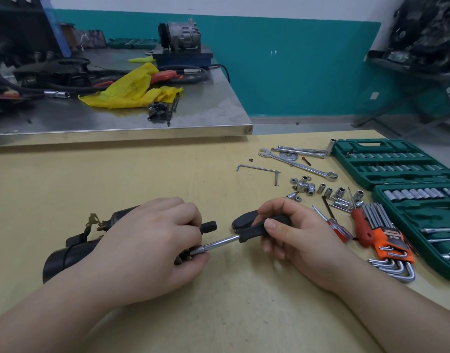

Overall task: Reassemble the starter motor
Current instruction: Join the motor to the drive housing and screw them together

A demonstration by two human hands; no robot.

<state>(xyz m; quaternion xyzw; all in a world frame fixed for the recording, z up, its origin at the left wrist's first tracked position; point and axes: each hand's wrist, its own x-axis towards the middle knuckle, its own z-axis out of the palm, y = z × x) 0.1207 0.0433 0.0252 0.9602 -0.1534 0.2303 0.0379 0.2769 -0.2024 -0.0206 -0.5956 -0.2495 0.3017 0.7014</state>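
Observation:
The black starter motor (66, 253) lies on its side on the yellow table (142, 179), with its shaft end pointing right. My left hand (147, 243) covers its right half and grips it, fingers curled over the top and thumb under the socket end. My right hand (290, 235) holds the black handle of a socket driver (247, 226). The driver's chrome shank (219, 243) runs left and down, and its socket tip meets the motor under my left fingers. The fastener itself is hidden.
Loose sockets (328, 192), a combination wrench (300, 165), an L-shaped hex key (259, 169), red screwdrivers (359, 222) and an orange hex key set (392, 243) lie at the right. An open green socket case (397, 164) stands at the far right. A steel bench (168, 121) with clutter borders the back.

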